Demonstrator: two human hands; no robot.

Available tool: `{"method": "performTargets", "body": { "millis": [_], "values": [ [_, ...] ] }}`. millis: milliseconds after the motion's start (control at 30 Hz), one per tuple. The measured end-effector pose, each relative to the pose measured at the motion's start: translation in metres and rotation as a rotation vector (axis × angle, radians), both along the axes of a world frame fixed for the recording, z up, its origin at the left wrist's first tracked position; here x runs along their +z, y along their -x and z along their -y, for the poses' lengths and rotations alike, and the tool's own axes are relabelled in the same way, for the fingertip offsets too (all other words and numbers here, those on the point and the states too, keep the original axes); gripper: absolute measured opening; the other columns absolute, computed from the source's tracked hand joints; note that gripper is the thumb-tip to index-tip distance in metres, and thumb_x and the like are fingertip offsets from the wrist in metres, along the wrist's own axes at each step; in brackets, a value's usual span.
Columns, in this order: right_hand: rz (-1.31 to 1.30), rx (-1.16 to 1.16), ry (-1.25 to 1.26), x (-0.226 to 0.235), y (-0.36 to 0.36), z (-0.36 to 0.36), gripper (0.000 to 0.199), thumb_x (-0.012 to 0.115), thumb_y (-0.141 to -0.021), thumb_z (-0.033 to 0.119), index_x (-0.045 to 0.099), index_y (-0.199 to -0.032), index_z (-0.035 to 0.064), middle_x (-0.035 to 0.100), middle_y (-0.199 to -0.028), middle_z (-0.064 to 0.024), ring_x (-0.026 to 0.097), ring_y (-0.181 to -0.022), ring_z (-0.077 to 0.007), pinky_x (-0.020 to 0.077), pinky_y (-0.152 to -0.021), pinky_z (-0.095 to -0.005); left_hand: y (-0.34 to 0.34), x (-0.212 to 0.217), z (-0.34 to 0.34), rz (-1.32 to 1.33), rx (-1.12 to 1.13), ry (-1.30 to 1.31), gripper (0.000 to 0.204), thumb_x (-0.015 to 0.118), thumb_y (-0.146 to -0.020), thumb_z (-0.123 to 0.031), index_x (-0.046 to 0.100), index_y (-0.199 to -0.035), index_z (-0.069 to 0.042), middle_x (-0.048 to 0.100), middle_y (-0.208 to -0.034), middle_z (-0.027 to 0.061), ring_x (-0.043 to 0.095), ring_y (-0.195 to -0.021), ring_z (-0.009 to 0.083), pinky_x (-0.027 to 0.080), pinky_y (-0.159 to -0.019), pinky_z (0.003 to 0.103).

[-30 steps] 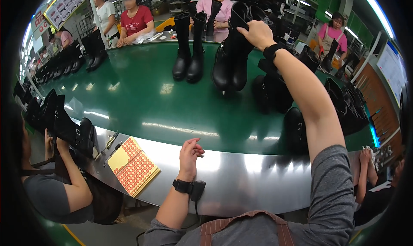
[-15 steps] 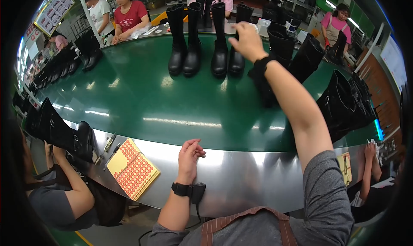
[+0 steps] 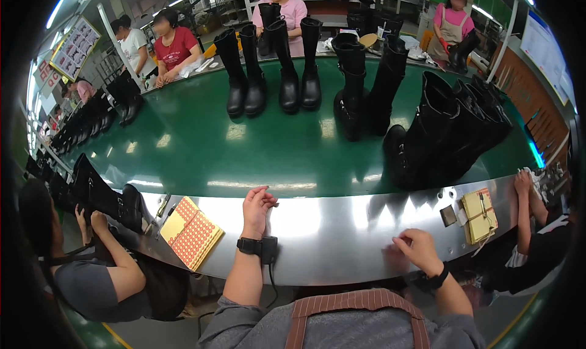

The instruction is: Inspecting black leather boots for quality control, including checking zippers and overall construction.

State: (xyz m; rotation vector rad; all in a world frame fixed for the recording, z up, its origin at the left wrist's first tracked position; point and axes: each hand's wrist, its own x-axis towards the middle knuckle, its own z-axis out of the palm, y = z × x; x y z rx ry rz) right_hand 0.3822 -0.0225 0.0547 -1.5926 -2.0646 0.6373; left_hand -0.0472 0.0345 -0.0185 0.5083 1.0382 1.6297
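Our left hand (image 3: 256, 207) rests half-curled and empty on the steel counter (image 3: 329, 221) at lower centre, our right hand (image 3: 416, 250) loosely open beside it, while the leaning boots (image 3: 439, 135) at right could topple if bumped.

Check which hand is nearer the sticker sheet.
Left. The left hand rests on the metal ledge just right of the sticker sheet; the right hand is far right of it.
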Motion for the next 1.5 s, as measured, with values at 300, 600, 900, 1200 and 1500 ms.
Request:
{"method": "performTargets", "body": {
  "millis": [300,600,900,1200,1500],
  "values": [
    [0.012,-0.240,-0.376,-0.060,-0.049,0.040,0.034,0.067,-0.081,0.018,0.049,-0.056,0.0038,0.049,-0.054,-0.0116,0.050,-0.053,-0.0312,0.0353,-0.052,-0.0413,-0.022,0.019,0.006,-0.124,0.043,0.060,0.019,0.052,-0.094,-0.013,0.054,-0.109,-0.001,0.060,-0.085,0.0081,0.061,-0.081,0.0176,0.054,-0.074,0.031],
    [0.084,-0.223,-0.446,-0.062,-0.049,0.038,0.036,0.068,-0.079,0.019,0.044,-0.056,0.0079,0.048,-0.055,-0.0080,0.050,-0.054,-0.0291,0.0341,-0.054,-0.0412,-0.135,0.235,0.103,-0.305,-0.559,-1.156,0.044,0.047,-0.093,-0.039,0.067,-0.090,0.000,0.061,-0.093,0.0147,0.058,-0.093,0.0300,0.043,-0.095,0.047],
    [0.065,-0.230,-0.487,-0.064,-0.049,0.038,0.035,0.067,-0.081,0.018,0.046,-0.056,0.0053,0.047,-0.055,-0.0109,0.048,-0.053,-0.0311,0.0337,-0.053,-0.0413,-0.225,0.358,0.190,-0.619,-0.251,-0.752,0.022,0.058,-0.089,-0.014,0.063,-0.104,0.001,0.057,-0.102,0.0125,0.061,-0.096,0.0239,0.055,-0.081,0.037],
    [0.102,-0.238,-0.489,-0.065,-0.050,0.038,0.035,0.067,-0.080,0.018,0.044,-0.056,0.0082,0.048,-0.055,-0.0076,0.050,-0.055,-0.0285,0.0333,-0.055,-0.0401,-0.177,0.306,0.164,0.117,-0.807,-1.457,0.030,0.072,-0.077,0.001,0.068,-0.105,-0.009,0.055,-0.115,0.0057,0.056,-0.111,0.0182,0.050,-0.096,0.046],
    [0.050,-0.254,-0.504,-0.063,-0.052,0.037,0.035,0.068,-0.078,0.016,0.044,-0.054,0.0085,0.047,-0.055,-0.0070,0.049,-0.055,-0.0281,0.0334,-0.055,-0.0398,-0.175,0.315,0.151,-0.114,-0.844,-1.489,0.023,0.066,-0.085,-0.005,0.070,-0.106,-0.011,0.050,-0.131,0.0018,0.054,-0.117,0.0230,0.053,-0.088,0.051]
  ]
}}
